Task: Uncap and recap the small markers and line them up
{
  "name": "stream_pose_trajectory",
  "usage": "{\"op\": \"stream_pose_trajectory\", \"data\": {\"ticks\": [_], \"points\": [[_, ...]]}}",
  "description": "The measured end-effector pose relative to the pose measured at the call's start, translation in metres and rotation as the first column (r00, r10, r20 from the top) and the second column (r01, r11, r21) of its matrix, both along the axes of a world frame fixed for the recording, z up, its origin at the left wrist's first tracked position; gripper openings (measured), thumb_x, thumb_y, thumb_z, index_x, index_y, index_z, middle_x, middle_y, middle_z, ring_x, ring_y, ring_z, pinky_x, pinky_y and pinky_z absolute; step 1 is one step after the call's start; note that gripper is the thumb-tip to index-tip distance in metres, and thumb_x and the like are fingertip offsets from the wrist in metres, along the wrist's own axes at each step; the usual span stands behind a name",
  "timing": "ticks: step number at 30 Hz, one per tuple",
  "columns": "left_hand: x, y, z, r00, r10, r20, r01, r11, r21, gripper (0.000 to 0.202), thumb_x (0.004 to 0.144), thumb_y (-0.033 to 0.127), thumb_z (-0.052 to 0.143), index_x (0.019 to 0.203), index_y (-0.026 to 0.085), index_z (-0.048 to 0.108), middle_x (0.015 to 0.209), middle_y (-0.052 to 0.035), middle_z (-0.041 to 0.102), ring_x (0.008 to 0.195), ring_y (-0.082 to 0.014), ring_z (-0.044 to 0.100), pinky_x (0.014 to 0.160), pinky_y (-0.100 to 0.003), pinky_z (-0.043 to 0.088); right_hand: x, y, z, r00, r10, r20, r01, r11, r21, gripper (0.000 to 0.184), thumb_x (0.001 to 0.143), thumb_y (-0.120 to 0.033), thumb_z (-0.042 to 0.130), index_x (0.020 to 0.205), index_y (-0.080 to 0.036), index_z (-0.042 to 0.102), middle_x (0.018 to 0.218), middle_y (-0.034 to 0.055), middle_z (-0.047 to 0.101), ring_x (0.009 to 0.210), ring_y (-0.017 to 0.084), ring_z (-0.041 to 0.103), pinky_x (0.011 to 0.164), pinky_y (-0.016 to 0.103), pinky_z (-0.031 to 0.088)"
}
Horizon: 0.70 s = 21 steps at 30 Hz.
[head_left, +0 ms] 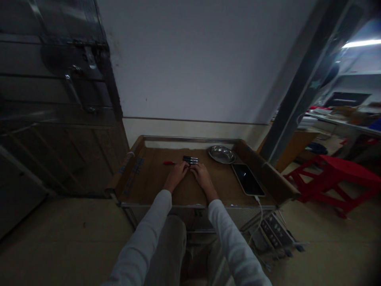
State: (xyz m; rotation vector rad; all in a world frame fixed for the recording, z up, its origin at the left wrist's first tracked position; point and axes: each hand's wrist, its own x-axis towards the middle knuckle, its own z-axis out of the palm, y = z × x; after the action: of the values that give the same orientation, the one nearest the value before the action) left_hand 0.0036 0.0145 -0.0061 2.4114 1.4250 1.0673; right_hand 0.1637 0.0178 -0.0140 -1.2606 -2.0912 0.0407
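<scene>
both hands, left hand (177, 173) and right hand (201, 173), rest flat and empty beneath the dark pens (190, 159); red pen (169, 163) lies apart at 10 o'clock, not yet gathered.

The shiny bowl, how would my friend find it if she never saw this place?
Look at the brown table against the white wall. Near its far right corner, just behind the black phone, sits the metal bowl. It is the only round, silvery thing there.

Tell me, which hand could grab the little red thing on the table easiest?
Probably the left hand. The small red object lies on the wooden table just beyond and left of its fingers, while the right hand sits farther away, below the dark pens.
</scene>
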Motion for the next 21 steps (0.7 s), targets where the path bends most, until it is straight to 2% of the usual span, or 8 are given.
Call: {"op": "stream_pose_trajectory", "data": {"ticks": [5, 10, 15, 21], "points": [[0.000, -0.001, 0.000, 0.995, -0.022, -0.097, 0.028, 0.998, 0.055, 0.030, 0.085, 0.023, 0.052, 0.115, 0.020, 0.052, 0.116, -0.0073, 0.058, 0.111, -0.0197, 0.050, 0.099, -0.038, 0.036, 0.001, -0.006, 0.005, 0.978, -0.209, 0.011, 0.208, 0.977, 0.049, 0.021, 0.089, -0.023, 0.045, 0.097, -0.019, 0.064, 0.096, 0.0094, 0.061, 0.092, 0.020, 0.053, 0.082, 0.031, 0.039], [0.000, -0.005, 0.003, 0.988, 0.017, -0.154, -0.012, 0.999, 0.033, 0.017, 0.086, 0.029, 0.052, 0.098, 0.021, 0.061, 0.104, -0.0050, 0.060, 0.102, -0.0193, 0.053, 0.096, -0.038, 0.037, 0.004, -0.008, 0.005, 0.938, -0.344, 0.027, 0.344, 0.939, 0.020, 0.023, 0.090, -0.026, 0.044, 0.099, -0.018, 0.064, 0.092, 0.0103, 0.064, 0.085, 0.021, 0.054, 0.077, 0.031, 0.038], [0.001, -0.006, 0.005, 0.992, 0.082, -0.099, -0.079, 0.996, 0.032, 0.017, 0.088, 0.026, 0.048, 0.099, 0.020, 0.060, 0.102, -0.0049, 0.058, 0.098, -0.0173, 0.055, 0.091, -0.032, 0.040, 0.003, -0.010, 0.006, 0.942, -0.332, 0.048, 0.331, 0.943, 0.018, 0.023, 0.091, -0.025, 0.042, 0.097, -0.018, 0.063, 0.090, 0.0102, 0.066, 0.085, 0.020, 0.056, 0.076, 0.030, 0.037], [0.001, -0.008, 0.006, 0.989, 0.115, -0.094, -0.106, 0.991, 0.087, 0.018, 0.090, 0.027, 0.044, 0.100, 0.020, 0.058, 0.100, -0.0049, 0.061, 0.098, -0.0183, 0.055, 0.092, -0.035, 0.040, 0.002, -0.012, 0.009, 0.931, -0.366, -0.019, 0.366, 0.931, 0.010, 0.024, 0.090, -0.024, 0.040, 0.095, -0.017, 0.063, 0.090, 0.0106, 0.066, 0.084, 0.021, 0.058, 0.077, 0.031, 0.040]]}}
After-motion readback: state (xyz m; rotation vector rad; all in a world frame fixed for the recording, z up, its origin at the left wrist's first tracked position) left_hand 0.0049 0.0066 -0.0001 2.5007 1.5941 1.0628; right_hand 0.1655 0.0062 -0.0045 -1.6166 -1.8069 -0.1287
